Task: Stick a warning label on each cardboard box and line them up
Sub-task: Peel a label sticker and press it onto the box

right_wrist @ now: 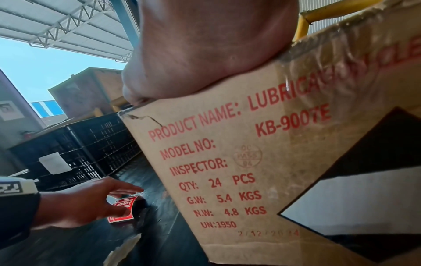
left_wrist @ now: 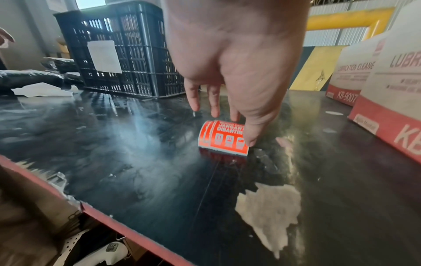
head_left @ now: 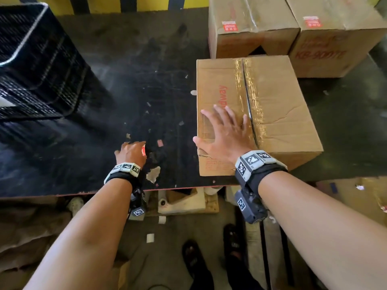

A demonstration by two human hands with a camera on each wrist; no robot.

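Note:
A roll of red warning labels [left_wrist: 222,138] stands on the black table [head_left: 125,80] near its front edge. My left hand [left_wrist: 242,130] reaches down onto it, thumb on the front face and index finger behind, pinching the roll [head_left: 143,151]; the other fingers hang beyond it. My right hand [head_left: 219,126] lies flat, fingers spread, on top of the nearest cardboard box [head_left: 278,105], close to its near left corner. No red label shows on this box's taped top. In the right wrist view the palm presses the box's top edge [right_wrist: 227,162], with the label roll [right_wrist: 123,210] lower left.
Two more cardboard boxes [head_left: 251,24] [head_left: 335,28] stand at the back right, each with a red label [head_left: 230,26] on top. A black plastic crate [head_left: 35,59] fills the table's left rear. Paper scraps dot the table; the front edge is just under my wrists.

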